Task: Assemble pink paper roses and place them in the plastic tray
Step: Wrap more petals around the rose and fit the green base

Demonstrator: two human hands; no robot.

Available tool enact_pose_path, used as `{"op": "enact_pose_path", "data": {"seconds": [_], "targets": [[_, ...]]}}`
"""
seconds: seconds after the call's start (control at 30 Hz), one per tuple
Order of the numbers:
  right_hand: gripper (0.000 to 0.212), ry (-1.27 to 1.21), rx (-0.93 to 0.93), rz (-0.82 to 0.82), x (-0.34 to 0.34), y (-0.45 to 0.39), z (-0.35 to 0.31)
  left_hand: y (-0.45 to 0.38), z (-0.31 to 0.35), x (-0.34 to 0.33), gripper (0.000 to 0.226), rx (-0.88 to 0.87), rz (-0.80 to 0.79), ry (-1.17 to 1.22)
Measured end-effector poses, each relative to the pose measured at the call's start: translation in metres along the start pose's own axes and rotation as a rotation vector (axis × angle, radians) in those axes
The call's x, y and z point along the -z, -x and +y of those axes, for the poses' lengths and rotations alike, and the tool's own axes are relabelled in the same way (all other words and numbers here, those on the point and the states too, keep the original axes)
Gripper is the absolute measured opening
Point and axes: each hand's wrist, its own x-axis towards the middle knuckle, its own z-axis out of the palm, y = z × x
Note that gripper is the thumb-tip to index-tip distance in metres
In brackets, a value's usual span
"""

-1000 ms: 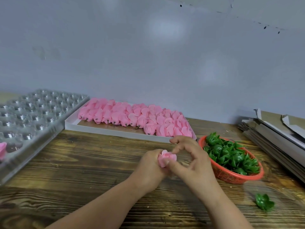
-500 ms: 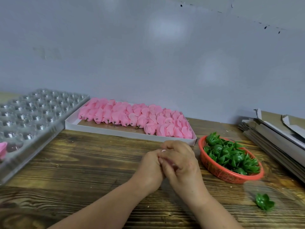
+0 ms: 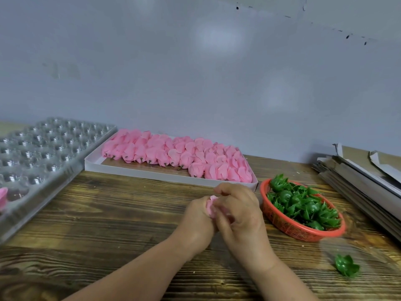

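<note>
A pink paper rose (image 3: pixel 210 205) is held between both hands above the middle of the wooden table, mostly hidden by fingers. My left hand (image 3: pixel 196 216) grips it from the left. My right hand (image 3: pixel 239 210) wraps over it from the right, fingers curled on its petals. A clear plastic tray (image 3: pixel 65 170) with rows of round cups lies at the far left, with one pink rose (image 3: pixel 2 195) in a near cup at the frame's edge. A white flat box (image 3: pixel 138 173) behind my hands holds several rows of pink rose heads (image 3: pixel 173 154).
An orange mesh basket (image 3: pixel 288 228) full of green plastic calyxes (image 3: pixel 301 205) stands just right of my hands. One loose green calyx (image 3: pixel 346 265) lies on the table at the near right. A stack of flat cardboard (image 3: pixel 360 179) fills the right edge. A grey wall stands behind.
One second ago the rose showed open between my fingertips. My right hand has since closed over it, and now both hands press around it, shifted slightly, with only a sliver of pink showing.
</note>
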Motion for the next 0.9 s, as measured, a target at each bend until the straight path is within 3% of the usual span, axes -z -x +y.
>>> {"op": "enact_pose_path", "data": {"seconds": [0.1,0.33,0.4,0.47,0.57,0.67,0.9], "targets": [[0.011,0.078,0.095,-0.012,0.0,-0.002,0.0,-0.001,-0.001,-0.003,0.017,0.027,0.014,0.1],[0.013,0.132,0.177,-0.043,0.002,-0.004,-0.001,0.004,0.0,-0.002,0.025,0.04,-0.02,0.147],[0.008,0.009,0.028,-0.015,0.004,-0.003,-0.001,0.003,-0.001,-0.001,0.017,0.053,-0.016,0.156],[0.008,-0.223,-0.306,0.056,0.009,-0.005,-0.002,0.002,-0.002,0.0,0.003,0.052,-0.012,0.147],[0.016,-0.589,-0.748,-0.008,0.014,-0.007,0.004,0.001,-0.004,0.0,0.015,0.064,0.001,0.059],[0.015,-0.631,-0.802,-0.083,0.012,-0.007,0.003,0.001,-0.003,0.001,0.017,0.043,0.006,-0.005],[0.019,-0.652,-0.818,-0.088,0.01,-0.007,0.004,0.002,-0.002,0.001,0.012,0.001,-0.026,-0.085]]}}
